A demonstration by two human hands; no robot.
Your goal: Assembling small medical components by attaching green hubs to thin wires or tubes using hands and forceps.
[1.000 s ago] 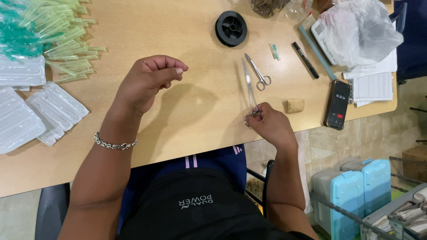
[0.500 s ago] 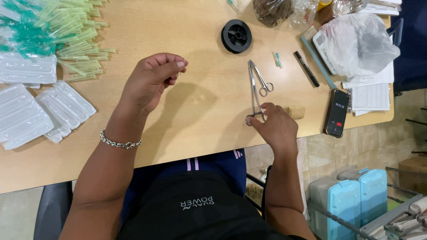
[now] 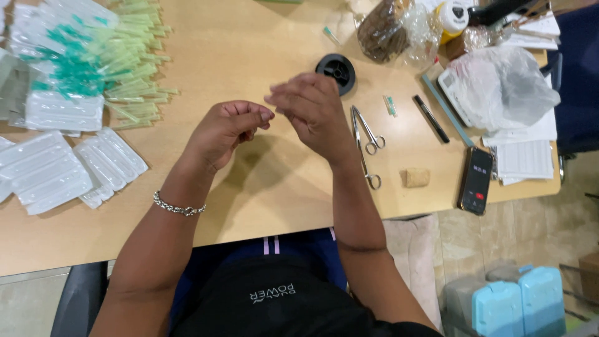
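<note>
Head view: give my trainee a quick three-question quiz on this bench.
1. True or false: the scissors lie on the table, held by neither hand.
2. What circles the left wrist? A) watch B) chain bracelet C) cloth band
3. Which thing lies nearest the table's right front corner?

Key: 1 true. 2 B. 3 the black phone.
</note>
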